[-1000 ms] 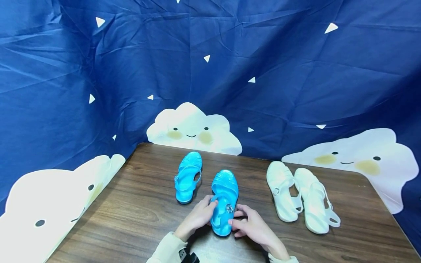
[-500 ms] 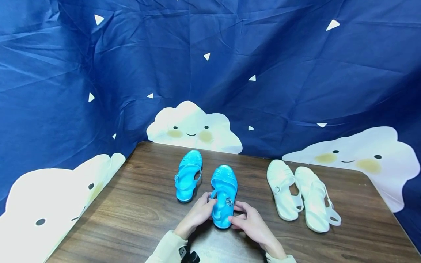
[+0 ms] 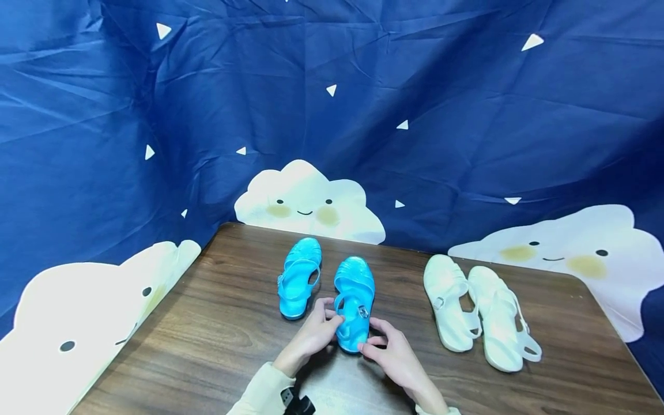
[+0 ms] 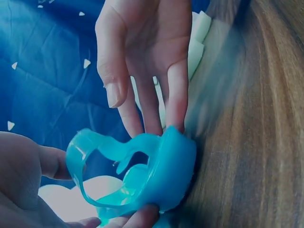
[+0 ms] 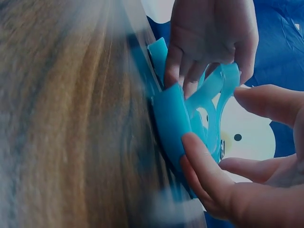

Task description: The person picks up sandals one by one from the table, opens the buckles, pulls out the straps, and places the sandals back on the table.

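A blue jelly sandal (image 3: 355, 282) lies on the wooden table, its toe pointing away from me and a metal buckle on its strap. My left hand (image 3: 313, 328) touches its left side; in the right wrist view, that hand's fingers (image 5: 190, 71) reach the sole while the thumb is by the raised strap. At the heel's right side is my right hand (image 3: 391, 351). The right wrist view has its fingertips (image 5: 194, 147) against the sole and its thumb near the strap. To the left lies the matching blue sandal (image 3: 301, 276), apart from both hands.
Two white sandals (image 3: 446, 300) lie side by side on the right part of the table (image 3: 207, 346). Behind the table hangs a dark blue cloth (image 3: 363, 115) with white clouds and triangles.
The blue sandal between my hands has slid away from me, coming closer to level with its mate. Both hands have moved only slightly; the other sandals stay in place.
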Motion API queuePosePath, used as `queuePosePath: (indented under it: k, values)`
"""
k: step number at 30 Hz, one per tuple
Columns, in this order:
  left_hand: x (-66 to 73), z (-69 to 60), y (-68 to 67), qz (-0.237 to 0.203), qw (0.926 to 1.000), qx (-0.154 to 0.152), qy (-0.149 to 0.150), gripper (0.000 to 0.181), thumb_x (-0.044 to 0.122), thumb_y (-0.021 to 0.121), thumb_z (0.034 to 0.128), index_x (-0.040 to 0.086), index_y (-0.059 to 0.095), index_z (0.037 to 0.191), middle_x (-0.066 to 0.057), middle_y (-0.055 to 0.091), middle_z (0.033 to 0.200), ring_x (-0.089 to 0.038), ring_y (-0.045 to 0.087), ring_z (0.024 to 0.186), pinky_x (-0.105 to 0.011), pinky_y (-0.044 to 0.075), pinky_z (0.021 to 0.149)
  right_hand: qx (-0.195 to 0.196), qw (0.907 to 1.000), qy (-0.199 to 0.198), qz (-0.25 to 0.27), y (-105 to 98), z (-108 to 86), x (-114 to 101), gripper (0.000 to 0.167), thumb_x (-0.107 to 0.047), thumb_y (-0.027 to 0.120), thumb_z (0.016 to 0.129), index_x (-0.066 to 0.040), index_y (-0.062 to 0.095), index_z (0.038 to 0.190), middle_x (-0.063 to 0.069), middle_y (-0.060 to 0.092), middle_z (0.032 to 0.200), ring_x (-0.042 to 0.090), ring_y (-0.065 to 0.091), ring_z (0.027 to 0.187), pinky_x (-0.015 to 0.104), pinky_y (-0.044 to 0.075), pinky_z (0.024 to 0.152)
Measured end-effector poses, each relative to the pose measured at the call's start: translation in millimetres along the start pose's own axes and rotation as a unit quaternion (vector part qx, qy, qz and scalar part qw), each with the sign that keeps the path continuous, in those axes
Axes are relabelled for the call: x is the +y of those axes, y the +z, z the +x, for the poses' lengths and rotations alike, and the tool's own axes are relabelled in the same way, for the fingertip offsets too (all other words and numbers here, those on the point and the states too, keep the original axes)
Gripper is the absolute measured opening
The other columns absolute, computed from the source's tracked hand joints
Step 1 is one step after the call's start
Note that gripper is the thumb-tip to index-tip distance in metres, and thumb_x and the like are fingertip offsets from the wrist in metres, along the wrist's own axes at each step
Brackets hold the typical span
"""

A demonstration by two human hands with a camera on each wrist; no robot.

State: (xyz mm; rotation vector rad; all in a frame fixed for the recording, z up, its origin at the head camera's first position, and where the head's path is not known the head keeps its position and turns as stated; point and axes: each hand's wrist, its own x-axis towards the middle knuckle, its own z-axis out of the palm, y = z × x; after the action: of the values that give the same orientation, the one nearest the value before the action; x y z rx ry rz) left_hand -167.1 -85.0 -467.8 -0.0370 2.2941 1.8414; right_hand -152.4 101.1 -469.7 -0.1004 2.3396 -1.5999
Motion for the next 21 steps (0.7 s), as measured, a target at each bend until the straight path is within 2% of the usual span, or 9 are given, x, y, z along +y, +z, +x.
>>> queuePosePath:
  k: [4,11,16,21]
  values:
    - [-0.2,0.7,0.3,-0.005,1.0000,0.004,0.002,0.054,0.016,0.055,0.0949,-0.006,0.033,0.139,-0.024,0.057,0.124,-0.028,0.063,0.104,-0.043,0.054,0.085,0.017,0.9998,0.004,0.011,2.0,-0.8,-2.4,0.064,-0.021,0.075,0.082,0.004,0.048,0.135,0.018,0.059,0.128,0.027,0.061,0.110,0.035,0.055,0.082]
    - [1.1,9.5,2.8,0.018,0.9997,0.014,-0.009,0.054,0.020,0.054,0.0954,-0.004,0.036,0.140,-0.023,0.055,0.129,-0.031,0.057,0.114,-0.046,0.050,0.093,0.040,0.9991,-0.003,0.015,3.8,2.3,-6.8,0.060,-0.021,0.073,0.084,0.004,0.050,0.134,0.022,0.056,0.133,0.031,0.060,0.115,0.040,0.054,0.087]
    - [3.2,16.5,2.9,0.005,0.9998,0.015,-0.015,0.053,0.019,0.052,0.0965,-0.003,0.036,0.142,-0.026,0.051,0.134,-0.034,0.052,0.123,-0.047,0.048,0.097,0.049,0.9988,-0.003,0.006,4.3,8.4,-8.1,0.060,-0.023,0.071,0.087,0.004,0.049,0.136,0.023,0.053,0.137,0.032,0.059,0.118,0.043,0.053,0.091]
    - [3.9,23.0,3.1,0.000,0.9994,0.030,-0.015,0.051,0.018,0.051,0.0975,-0.002,0.037,0.143,-0.025,0.050,0.137,-0.035,0.049,0.127,-0.050,0.044,0.102,0.051,0.9987,-0.006,0.003,7.0,14.3,-9.6,0.060,-0.024,0.068,0.089,0.005,0.046,0.137,0.023,0.053,0.138,0.034,0.056,0.123,0.045,0.050,0.097]
